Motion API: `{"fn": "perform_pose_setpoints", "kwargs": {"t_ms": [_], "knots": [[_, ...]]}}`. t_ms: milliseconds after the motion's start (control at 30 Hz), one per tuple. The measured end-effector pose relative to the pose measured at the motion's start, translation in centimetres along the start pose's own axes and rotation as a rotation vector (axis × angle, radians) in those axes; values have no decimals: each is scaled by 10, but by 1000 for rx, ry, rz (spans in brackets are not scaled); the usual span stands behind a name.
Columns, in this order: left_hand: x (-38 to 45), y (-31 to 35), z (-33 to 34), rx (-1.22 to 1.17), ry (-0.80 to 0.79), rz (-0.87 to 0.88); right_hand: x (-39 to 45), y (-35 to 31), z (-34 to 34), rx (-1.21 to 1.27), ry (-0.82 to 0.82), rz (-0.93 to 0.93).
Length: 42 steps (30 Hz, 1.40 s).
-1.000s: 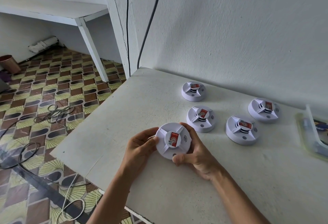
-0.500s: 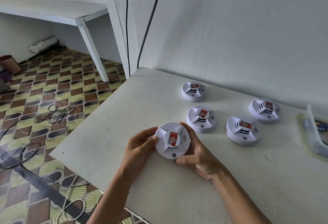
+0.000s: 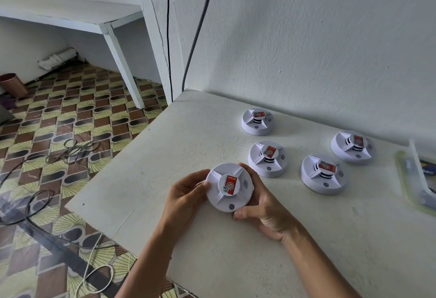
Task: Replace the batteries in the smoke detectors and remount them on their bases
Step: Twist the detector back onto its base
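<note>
Both hands (image 3: 188, 197) (image 3: 264, 212) curled, gripping

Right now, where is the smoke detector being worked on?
In the head view, the held smoke detector sits between the left hand and right hand, above the table's near-left part.

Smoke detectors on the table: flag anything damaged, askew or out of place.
Nothing stands out. Four detectors sit flat and intact on the table; the fifth is held between the left hand and right hand, also undamaged.
</note>
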State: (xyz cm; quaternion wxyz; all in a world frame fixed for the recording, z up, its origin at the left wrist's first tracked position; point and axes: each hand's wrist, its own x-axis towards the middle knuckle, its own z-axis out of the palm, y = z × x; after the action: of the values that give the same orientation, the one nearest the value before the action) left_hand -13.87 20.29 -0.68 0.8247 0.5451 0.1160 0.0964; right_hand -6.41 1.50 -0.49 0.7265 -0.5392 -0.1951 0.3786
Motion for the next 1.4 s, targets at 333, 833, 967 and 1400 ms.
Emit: {"fn": "perform_pose_setpoints", "kwargs": {"t_ms": [333, 833, 967, 1400], "knots": [[0, 2, 3, -23, -13, -21, 1, 0, -1, 28, -19, -8], [0, 5, 4, -11, 6, -32, 4, 1, -2, 80, -18, 20], [-1, 4, 4, -13, 2, -42, 4, 1, -3, 91, -20, 30], [-1, 2, 3, 9, 27, -37, 4, 3, -2, 122, -15, 46]]}}
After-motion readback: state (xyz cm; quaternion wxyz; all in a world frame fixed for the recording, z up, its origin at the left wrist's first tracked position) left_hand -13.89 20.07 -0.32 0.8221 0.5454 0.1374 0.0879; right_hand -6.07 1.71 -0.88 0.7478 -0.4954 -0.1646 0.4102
